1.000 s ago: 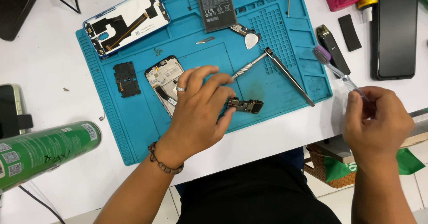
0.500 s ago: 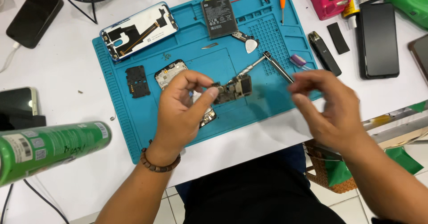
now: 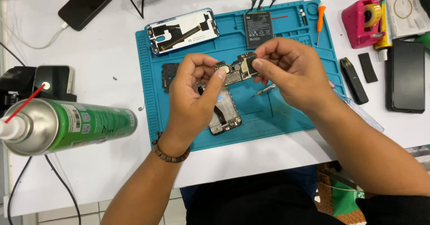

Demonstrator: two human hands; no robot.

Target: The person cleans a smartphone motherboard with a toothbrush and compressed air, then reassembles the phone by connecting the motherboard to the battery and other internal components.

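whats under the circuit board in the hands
An opened phone frame lies on the blue mat below the circuit board. The left hand covers its upper part, so that part cannot be seen.

You held the circuit board [image 3: 236, 71] above the mat's [image 3: 277, 117] middle, over the phone frame [image 3: 224, 115]. The battery [image 3: 258, 24] lay at the mat's far edge, the back cover [image 3: 182, 30] at its far-left corner. The spray can [image 3: 67, 125] lay left of the mat.

The scene is viewed from a single head-worn camera, aimed steeply down, seemingly tilted slightly forward, at close range over the blue repair mat [image 3: 277, 122].
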